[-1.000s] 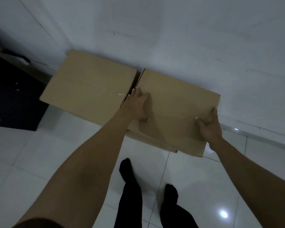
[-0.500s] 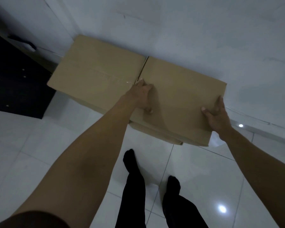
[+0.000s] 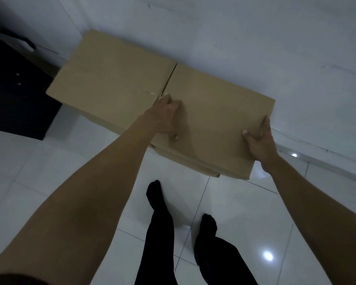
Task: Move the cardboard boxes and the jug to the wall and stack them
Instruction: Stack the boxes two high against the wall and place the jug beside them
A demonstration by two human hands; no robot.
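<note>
Fingers of left hand (image 3: 166, 116) curl over the right box (image 3: 220, 112) at its left edge, w/ right hand (image 3: 259, 144) gripping its near-right edge, thumb on top. Box sits atop another carton (barely visible), against wall (image 3: 234, 33), touching the left box (image 3: 113, 79).

Two plain brown cardboard boxes are standing side by side against the wall: the left box (image 3: 111, 83) and the right box (image 3: 218, 116), nearly touching; the right one is lying on another box (image 3: 185, 159).
</note>
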